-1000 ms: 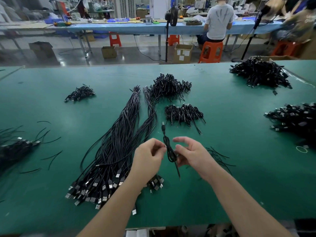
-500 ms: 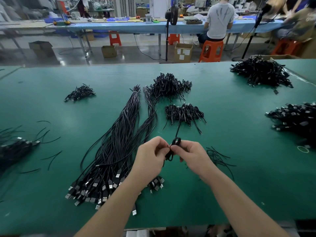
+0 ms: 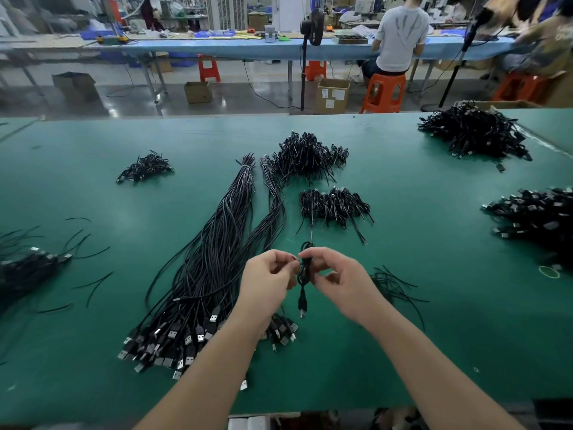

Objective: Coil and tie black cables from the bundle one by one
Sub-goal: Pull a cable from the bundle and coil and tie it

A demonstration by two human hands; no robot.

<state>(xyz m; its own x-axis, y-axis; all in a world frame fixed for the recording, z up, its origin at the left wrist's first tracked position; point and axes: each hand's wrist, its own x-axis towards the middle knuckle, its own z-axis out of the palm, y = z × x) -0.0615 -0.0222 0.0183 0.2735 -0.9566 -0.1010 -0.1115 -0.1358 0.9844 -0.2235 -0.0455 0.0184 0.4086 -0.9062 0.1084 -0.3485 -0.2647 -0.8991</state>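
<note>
A small coiled black cable [image 3: 303, 276] hangs upright between my hands above the green table [image 3: 434, 321], its plug end dangling at the bottom. My right hand [image 3: 335, 277] pinches the coil near its top. My left hand [image 3: 268, 279] is closed right beside the coil, fingertips at the cable's left side. The long bundle of straight black USB cables [image 3: 214, 262] lies to the left of my hands, with its plugs fanned out near the table's front edge.
Piles of coiled cables lie ahead [image 3: 307, 158] [image 3: 335, 206], far left [image 3: 144, 169], back right [image 3: 474, 135] and right [image 3: 539, 212]. Loose black ties [image 3: 393, 283] rest right of my hands. More cables [image 3: 28, 268] lie at the left edge. A seated person [image 3: 398, 35] works beyond.
The coil was turned between my fingers: first hanging long, then bunched up horizontally, now upright again with the plug hanging down. Both hands stayed at the same spot.
</note>
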